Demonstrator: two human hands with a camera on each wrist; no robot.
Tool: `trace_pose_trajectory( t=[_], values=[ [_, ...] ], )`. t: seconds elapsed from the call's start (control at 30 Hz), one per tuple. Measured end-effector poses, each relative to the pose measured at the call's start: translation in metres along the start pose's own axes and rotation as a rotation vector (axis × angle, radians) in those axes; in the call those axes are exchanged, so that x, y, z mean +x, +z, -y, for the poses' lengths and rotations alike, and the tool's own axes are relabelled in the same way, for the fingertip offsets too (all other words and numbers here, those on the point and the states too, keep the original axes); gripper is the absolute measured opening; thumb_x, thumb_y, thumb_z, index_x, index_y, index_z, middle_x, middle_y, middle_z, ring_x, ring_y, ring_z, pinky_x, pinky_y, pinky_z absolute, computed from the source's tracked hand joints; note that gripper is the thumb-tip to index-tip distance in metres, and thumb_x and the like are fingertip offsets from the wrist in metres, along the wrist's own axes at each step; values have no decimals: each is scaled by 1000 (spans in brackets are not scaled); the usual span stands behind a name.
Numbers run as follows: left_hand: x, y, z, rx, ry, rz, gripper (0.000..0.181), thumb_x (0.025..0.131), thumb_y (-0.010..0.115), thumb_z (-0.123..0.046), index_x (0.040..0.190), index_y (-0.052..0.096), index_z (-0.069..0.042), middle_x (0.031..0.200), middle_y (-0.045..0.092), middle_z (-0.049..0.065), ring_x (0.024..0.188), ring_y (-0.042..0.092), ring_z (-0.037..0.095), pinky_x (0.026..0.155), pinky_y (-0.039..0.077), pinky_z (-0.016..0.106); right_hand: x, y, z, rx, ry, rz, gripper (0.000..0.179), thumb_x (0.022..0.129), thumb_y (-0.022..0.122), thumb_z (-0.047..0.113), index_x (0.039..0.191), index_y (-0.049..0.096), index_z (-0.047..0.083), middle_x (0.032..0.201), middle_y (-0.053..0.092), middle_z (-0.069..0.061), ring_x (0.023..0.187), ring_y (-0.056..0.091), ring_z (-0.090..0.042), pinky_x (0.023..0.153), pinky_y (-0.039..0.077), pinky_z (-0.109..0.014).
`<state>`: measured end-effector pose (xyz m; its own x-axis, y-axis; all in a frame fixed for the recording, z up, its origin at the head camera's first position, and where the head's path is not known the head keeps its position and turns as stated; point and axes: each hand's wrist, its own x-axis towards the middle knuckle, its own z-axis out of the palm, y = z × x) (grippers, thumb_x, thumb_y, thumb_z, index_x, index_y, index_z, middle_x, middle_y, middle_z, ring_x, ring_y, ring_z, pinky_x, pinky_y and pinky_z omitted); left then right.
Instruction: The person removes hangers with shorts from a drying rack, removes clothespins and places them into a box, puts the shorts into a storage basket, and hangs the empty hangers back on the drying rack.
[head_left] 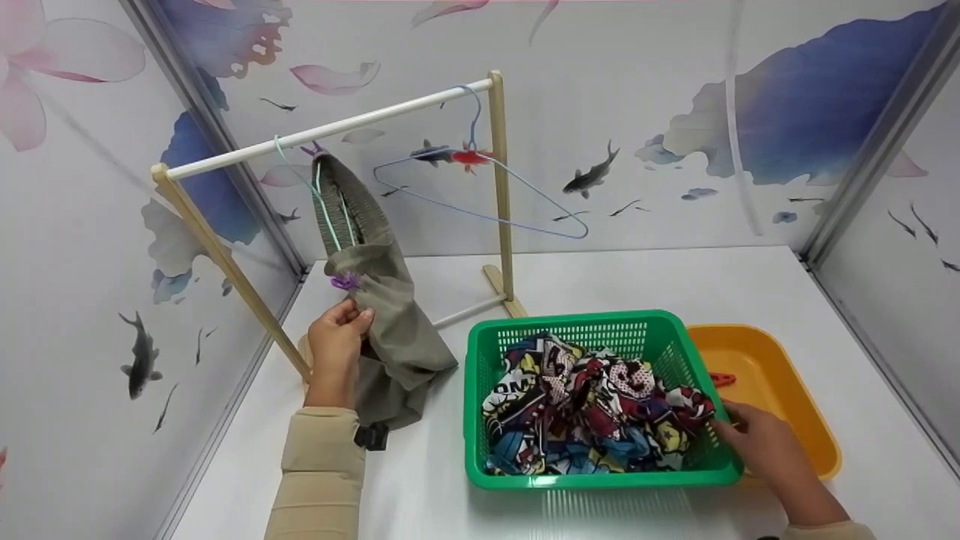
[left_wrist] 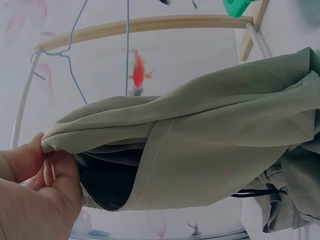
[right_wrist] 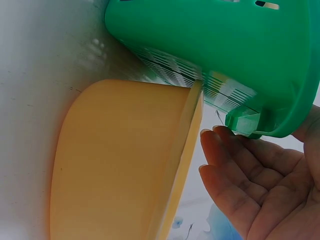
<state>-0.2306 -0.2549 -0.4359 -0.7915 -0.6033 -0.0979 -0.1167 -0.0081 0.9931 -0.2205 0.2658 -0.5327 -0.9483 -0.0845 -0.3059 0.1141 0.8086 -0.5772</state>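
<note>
Grey-green trousers (head_left: pixel 390 300) with a ribbed waistband hang from a mint hanger (head_left: pixel 279 146) on the rack's rail. A purple clip (head_left: pixel 345 281) sits at the near side of the waist, another at the far side. My left hand (head_left: pixel 341 337) pinches the cloth just below the near clip; in the left wrist view a dark-lined pocket opening (left_wrist: pixel 107 175) gapes beside the fingers. My right hand (head_left: pixel 765 450) is at the right rim of the green basket (head_left: pixel 600 480), thumb over the rim, other fingers loosely extended beneath it. Crumpled, colourfully printed cloth (head_left: pixel 592 405) fills the basket.
The wooden rack (head_left: pixel 502 187) stands at the back left, with a bare blue hanger (head_left: pixel 480 210) near its right post. Right of the basket, partly behind it, is an orange tub (head_left: pixel 814 420) with a red clip (head_left: pixel 721 379) inside. Printed walls enclose the white table (head_left: pixel 637 277).
</note>
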Motion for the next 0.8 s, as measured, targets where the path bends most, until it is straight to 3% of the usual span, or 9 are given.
trace_pose_trajectory(
  t=[0.53, 0.8],
  values=[
    [11, 2, 11, -18, 68, -45, 30, 86, 66, 8, 115, 61, 13, 87, 57, 4, 77, 51, 7, 62, 45, 12, -1, 2, 1, -9, 0, -23, 65, 96, 59, 37, 137, 44, -11, 124, 56, -32, 94, 58, -32, 86, 52, -50],
    [11, 3, 12, -1, 104, -58, 30, 85, 67, 7, 115, 62, 13, 93, 57, 11, 85, 53, 13, 67, 46, 13, -1, 2, 1, -5, -2, -31, 62, 97, 58, 35, 137, 44, -11, 125, 55, -32, 96, 58, -34, 87, 51, -52]
  ],
)
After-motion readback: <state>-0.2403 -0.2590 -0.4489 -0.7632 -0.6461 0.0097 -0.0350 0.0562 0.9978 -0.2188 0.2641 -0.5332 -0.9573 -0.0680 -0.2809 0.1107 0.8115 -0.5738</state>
